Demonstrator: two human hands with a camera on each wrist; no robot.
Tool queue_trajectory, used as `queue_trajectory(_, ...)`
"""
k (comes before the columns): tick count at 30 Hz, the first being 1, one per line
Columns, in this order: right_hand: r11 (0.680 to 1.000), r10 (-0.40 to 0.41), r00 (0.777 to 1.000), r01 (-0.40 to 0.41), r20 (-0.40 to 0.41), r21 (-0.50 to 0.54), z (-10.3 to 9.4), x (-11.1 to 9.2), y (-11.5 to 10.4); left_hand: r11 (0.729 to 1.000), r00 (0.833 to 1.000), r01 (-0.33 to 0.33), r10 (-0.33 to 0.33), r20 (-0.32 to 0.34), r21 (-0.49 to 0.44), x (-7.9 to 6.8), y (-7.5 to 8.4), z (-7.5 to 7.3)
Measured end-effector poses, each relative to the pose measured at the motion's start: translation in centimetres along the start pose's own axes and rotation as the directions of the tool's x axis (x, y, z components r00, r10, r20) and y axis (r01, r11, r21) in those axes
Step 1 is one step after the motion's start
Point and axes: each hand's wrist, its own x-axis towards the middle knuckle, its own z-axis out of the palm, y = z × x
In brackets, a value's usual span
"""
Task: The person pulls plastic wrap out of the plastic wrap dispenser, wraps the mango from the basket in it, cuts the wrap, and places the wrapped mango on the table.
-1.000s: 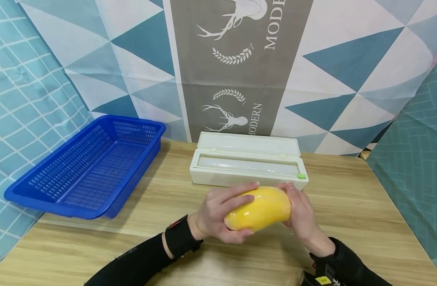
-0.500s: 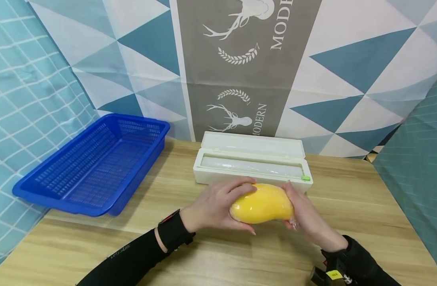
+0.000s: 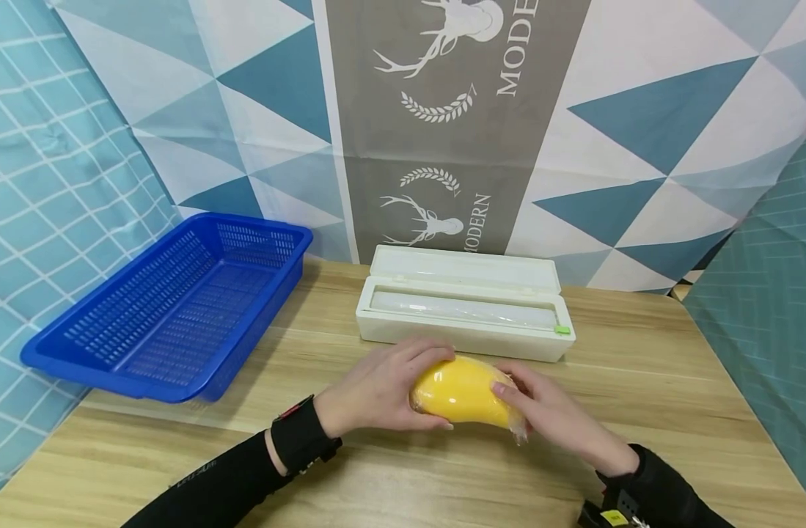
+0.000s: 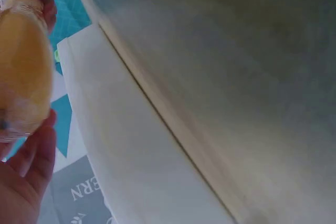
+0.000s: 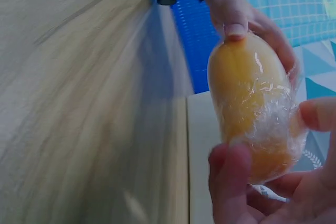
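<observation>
A yellow mango (image 3: 465,390) wrapped in clear plastic film is held between both hands, in front of the white box. My left hand (image 3: 391,389) grips its left end, fingers over the top and thumb below. At the opposite end, my right hand (image 3: 561,414) holds it with the thumb laid on the near side. Loose film bunches at that end. The right wrist view shows crinkled film over the mango (image 5: 252,103), with the right thumb (image 5: 230,174) against it. At the left wrist view's edge, the mango (image 4: 23,66) is partly cut off.
Behind the hands stands a white cling film dispenser (image 3: 465,337), lid raised, with a roll (image 3: 462,306) inside and a green slider (image 3: 562,330) at its right. A blue plastic basket (image 3: 171,308) sits at the left of the wooden table (image 3: 403,488). Patterned cloth hangs behind.
Both hands have brought the mango lower and nearer in the head view. My right hand has shifted its grip, its thumb coming over onto the mango's side. Dispenser and basket stay put.
</observation>
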Motion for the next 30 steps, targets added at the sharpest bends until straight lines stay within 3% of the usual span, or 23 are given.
queue_trajectory(7,0.992,0.002,1.0,-0.004,-0.02,-0.13,0.8,0.6,1.1,0.995,0.983,0.101,-0.104,0.154,0.025,-0.3,0.3,0.8)
queue_trajectory(14,0.986,-0.006,1.0,0.01,0.025,-0.164,1.0,1.1,1.6,0.99,0.955,0.127,-0.14,0.262,0.066,-0.3,0.7,1.2)
queue_trajectory(21,0.947,-0.028,1.0,0.023,-0.011,-0.32,1.0,1.4,1.7,0.986,0.949,0.13,-0.154,0.274,0.103,-0.2,0.8,1.2)
queue_trajectory(24,0.941,-0.012,0.999,-0.002,-0.041,-0.339,0.9,1.3,1.6,0.986,0.951,0.129,-0.155,0.267,0.11,-0.2,0.8,1.1)
queue_trajectory(27,0.933,-0.007,0.995,-0.028,-0.097,-0.358,0.9,1.2,1.5,0.984,0.958,0.132,-0.157,0.24,0.117,-0.2,0.8,1.1)
queue_trajectory(30,0.907,-0.057,0.984,-0.021,-0.171,-0.421,1.0,0.9,1.3,0.98,0.965,0.14,-0.167,0.202,0.139,-0.2,0.9,1.0)
